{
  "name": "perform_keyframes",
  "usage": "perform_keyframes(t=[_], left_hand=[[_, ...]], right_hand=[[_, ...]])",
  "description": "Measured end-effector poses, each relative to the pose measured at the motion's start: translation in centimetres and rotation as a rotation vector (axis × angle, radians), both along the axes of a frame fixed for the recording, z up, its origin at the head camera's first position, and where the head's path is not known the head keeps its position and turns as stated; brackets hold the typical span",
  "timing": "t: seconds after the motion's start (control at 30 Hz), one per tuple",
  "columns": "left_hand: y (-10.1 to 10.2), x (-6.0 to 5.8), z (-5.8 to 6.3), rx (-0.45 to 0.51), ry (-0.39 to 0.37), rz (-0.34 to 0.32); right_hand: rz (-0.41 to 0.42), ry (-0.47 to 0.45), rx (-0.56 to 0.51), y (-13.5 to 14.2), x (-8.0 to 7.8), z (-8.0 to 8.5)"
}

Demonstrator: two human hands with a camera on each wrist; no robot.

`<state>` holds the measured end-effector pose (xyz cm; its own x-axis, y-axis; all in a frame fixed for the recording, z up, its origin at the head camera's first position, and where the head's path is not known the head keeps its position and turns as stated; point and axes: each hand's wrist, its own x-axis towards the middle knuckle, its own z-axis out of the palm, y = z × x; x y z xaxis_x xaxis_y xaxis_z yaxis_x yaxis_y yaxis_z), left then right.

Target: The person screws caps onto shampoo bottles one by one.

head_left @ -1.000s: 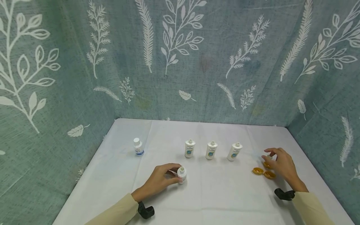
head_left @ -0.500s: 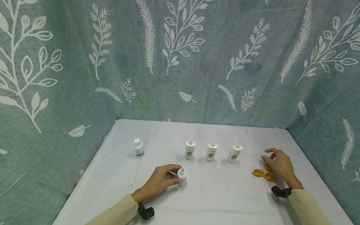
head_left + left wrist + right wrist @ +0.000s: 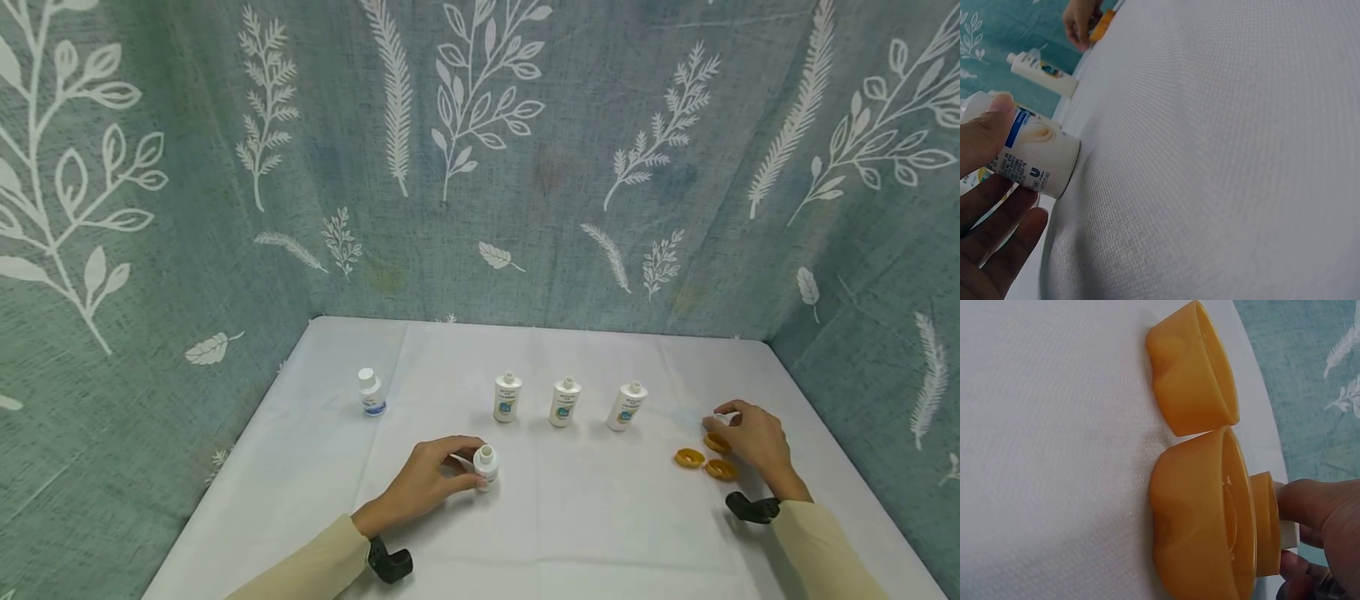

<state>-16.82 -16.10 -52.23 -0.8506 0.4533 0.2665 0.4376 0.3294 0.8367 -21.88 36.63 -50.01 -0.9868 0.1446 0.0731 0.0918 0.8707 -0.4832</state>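
One capped bottle (image 3: 372, 392) is seen standing at far left. Next, one small bottle (image 3: 486, 471), uncapped, is gripped between the thumb and fingers of the left hand (image 3: 429, 477), near the front middle of the table (image 3: 600, 517); whether its base is fully set down cannot be told. It is judged light, fairly stiff, smooth and perhaps slippery, best held around the body, below the neck. Three tall bottles (image 3: 564, 403), uncapped, are lined up behind and to its right; similar handling is expected. Three yellow rings (image 3: 688, 457) are grouped beside the right hand (image 3: 757, 437); hard, light plastic is suggested, best taken by the outer wall. One white piece (image 3: 1289, 535), probably a cap, is pinched in that hand's fingertips.
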Motion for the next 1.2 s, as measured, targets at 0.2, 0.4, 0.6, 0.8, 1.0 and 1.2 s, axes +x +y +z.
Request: perform_keyframes(t=[0.2, 0.4, 0.6, 0.8, 1.0, 1.2], left_hand=[[-0.1, -0.1, 0.1, -0.012, 0.013, -0.008], [-0.1, 0.0, 0.2, -0.010, 0.010, -0.006], [-0.1, 0.1, 0.3, -0.012, 0.000, -0.008], [-0.2, 0.0, 0.2, -0.015, 0.000, -0.006], [-0.2, 0.0, 0.0, -0.010, -0.007, -0.004], [-0.1, 0.0, -0.1, -0.002, -0.022, -0.002]], right_hand=[[0.000, 0.056, -0.029, 0.0, 0.0, 0.0], [0.053, 0.112, -0.032, -1.1, 0.6, 0.8], [0.133, 0.144, -0.027, -2.9, 1.7, 1.4], [0.194, 0.183, -0.018, -4.4, 2.2, 2.2], [0.237, 0.150, -0.027, -6.3, 2.9, 2.7], [0.238, 0.110, -0.066, -8.1, 3.4, 3.0]])
